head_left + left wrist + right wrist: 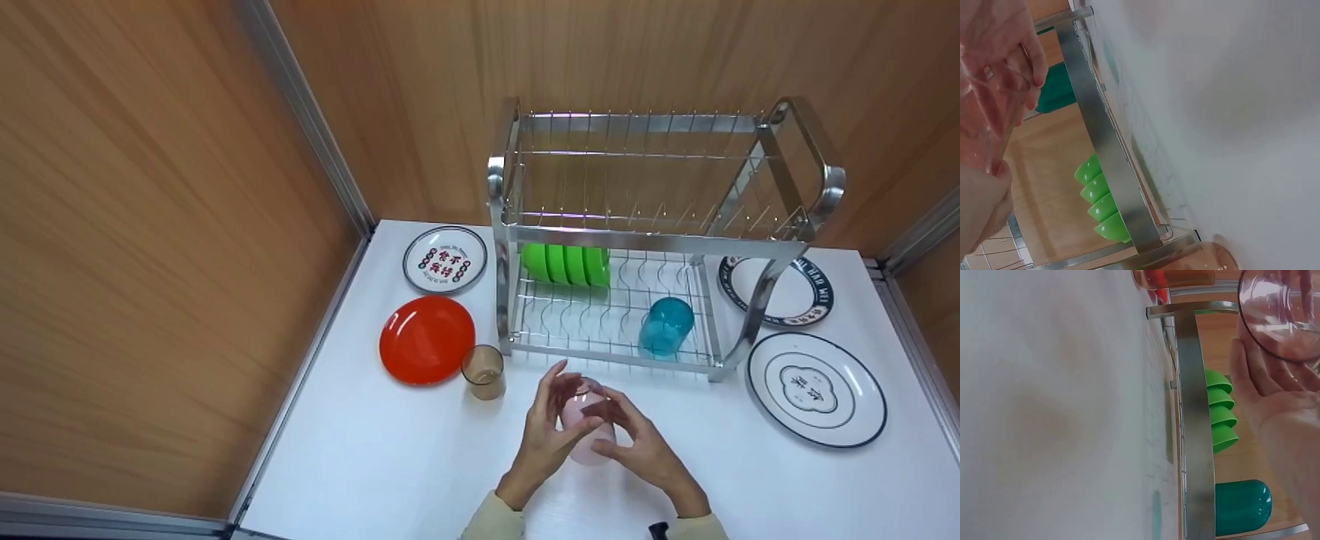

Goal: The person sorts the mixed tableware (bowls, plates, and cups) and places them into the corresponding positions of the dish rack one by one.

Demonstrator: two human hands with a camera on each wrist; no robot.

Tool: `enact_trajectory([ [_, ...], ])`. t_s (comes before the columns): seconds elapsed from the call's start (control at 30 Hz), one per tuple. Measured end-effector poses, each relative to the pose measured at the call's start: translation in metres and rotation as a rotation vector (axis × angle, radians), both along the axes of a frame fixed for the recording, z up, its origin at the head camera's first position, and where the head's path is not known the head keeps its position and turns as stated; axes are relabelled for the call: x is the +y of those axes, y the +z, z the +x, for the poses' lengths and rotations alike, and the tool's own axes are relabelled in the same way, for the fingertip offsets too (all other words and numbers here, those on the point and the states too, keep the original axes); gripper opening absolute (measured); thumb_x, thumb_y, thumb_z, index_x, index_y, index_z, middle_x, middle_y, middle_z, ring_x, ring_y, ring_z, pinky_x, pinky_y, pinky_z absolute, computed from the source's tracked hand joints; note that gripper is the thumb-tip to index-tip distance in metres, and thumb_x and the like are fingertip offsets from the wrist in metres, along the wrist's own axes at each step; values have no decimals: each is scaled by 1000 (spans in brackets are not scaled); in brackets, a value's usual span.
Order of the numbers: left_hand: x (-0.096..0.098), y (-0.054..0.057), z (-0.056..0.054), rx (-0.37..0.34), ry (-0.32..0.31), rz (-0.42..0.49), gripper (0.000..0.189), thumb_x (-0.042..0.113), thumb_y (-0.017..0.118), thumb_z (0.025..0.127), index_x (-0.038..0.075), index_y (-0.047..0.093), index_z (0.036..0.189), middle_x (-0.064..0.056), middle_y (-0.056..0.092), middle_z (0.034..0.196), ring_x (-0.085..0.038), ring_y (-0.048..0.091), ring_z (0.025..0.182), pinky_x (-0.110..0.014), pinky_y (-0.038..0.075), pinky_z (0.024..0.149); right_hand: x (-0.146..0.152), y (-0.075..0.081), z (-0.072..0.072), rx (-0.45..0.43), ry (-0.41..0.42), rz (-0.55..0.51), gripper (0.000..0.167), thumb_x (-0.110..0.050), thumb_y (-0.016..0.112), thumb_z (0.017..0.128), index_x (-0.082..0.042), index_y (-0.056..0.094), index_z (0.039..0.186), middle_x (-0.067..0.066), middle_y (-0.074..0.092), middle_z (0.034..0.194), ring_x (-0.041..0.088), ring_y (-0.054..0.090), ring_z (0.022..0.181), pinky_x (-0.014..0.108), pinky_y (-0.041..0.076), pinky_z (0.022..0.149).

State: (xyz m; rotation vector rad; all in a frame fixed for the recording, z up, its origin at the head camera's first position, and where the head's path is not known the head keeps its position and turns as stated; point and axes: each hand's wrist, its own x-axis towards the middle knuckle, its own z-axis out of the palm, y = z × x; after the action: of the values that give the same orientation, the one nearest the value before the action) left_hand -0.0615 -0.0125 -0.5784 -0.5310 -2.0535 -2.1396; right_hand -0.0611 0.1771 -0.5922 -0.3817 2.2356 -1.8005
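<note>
The translucent pink tumbler (577,407) sits between both hands, neither nearer: the left hand (548,436) curls round it at 9 o'clock, the right hand (649,450) at 3. Its long axis runs roughly 12 to 6, mouth apparently tableward. The metal dish rack (652,244) stands at 12, the teal tumbler (667,326) inside towards 1.

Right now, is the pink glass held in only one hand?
No, the left hand and right hand both hold the pink glass between them.
</note>
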Motion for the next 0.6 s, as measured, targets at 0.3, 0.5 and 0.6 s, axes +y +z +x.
enact_trajectory([
  [0.3, 6, -2, -4, 167, 39, -172, 83, 21, 86, 86, 8, 38, 153, -7, 53, 140, -24, 56, 128, -41, 49, 107, -10, 2, 2, 155, 6, 75, 88, -22, 87, 85, -8, 36, 155, 14, 48, 154, 34, 49, 139, 29, 42, 109],
  [0.5, 11, -1, -7, 246, 63, -247, 83, 23, 87, 84, 7, 40, 151, -8, 50, 141, -23, 55, 127, -42, 50, 104, -16, -2, 0, 188, -112, 95, 88, -12, 91, 77, -5, 42, 151, 12, 51, 151, 32, 48, 139, 31, 43, 110],
  [0.6, 11, -2, -9, 261, 64, -252, 84, 21, 89, 83, 8, 40, 151, -8, 50, 141, -23, 55, 127, -43, 50, 105, -17, -3, -1, 202, -144, 109, 88, -10, 92, 76, -4, 44, 150, 10, 52, 150, 32, 48, 139, 32, 42, 111],
])
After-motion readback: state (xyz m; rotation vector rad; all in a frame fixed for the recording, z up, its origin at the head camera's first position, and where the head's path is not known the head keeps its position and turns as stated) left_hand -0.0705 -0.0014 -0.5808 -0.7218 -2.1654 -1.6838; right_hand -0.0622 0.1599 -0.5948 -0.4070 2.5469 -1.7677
